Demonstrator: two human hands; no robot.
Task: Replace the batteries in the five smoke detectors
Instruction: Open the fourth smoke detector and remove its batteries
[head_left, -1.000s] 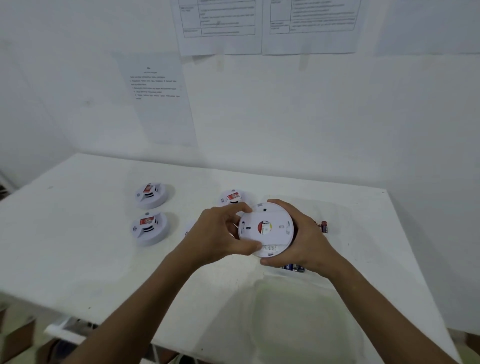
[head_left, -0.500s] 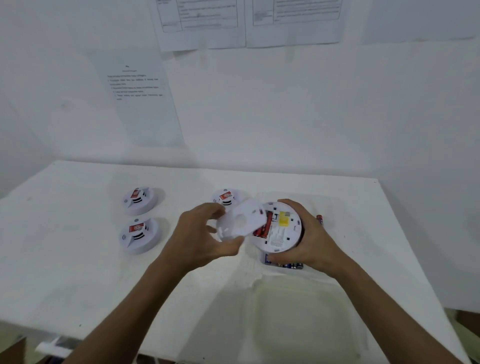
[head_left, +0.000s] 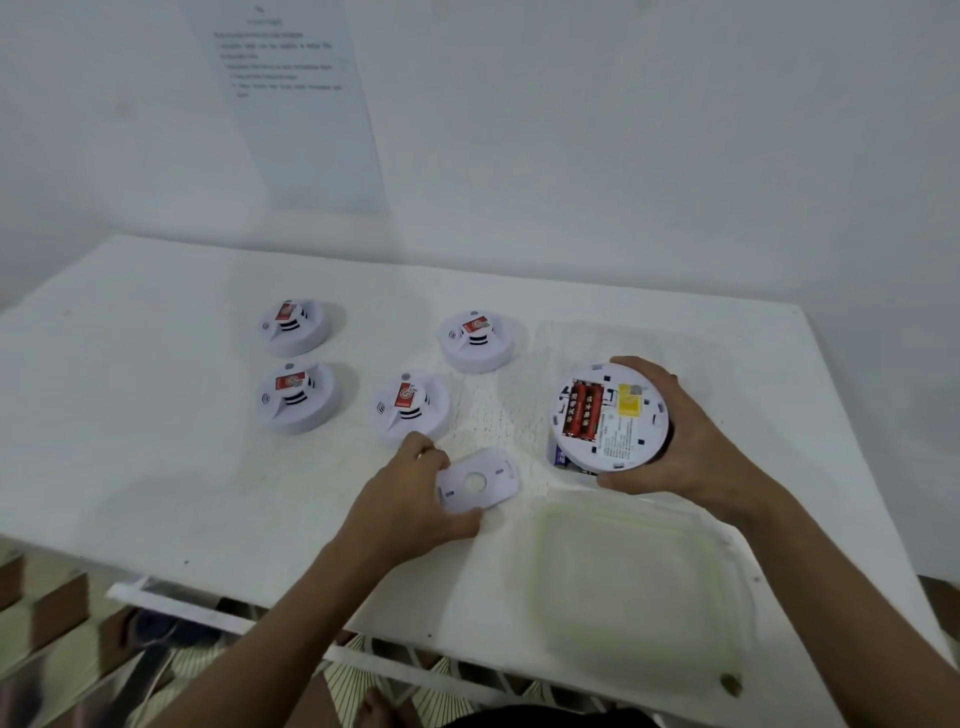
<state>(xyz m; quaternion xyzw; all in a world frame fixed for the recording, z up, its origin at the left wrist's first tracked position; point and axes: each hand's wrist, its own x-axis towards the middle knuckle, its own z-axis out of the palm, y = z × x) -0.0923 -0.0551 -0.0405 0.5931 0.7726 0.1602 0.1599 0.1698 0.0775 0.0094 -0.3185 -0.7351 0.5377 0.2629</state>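
Two red batteries (head_left: 583, 415) sit exposed in the detector (head_left: 609, 417) gripped by the right hand (head_left: 675, 431), while the left hand (head_left: 410, 499) pinches its backplate (head_left: 478, 482) on the table (head_left: 156, 457); tilting risks spilling them.

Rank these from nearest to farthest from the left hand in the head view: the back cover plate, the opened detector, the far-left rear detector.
1. Back cover plate, under the left hand.
2. Opened detector, to the right, held in the right hand.
3. Far-left rear detector, back left on the table.
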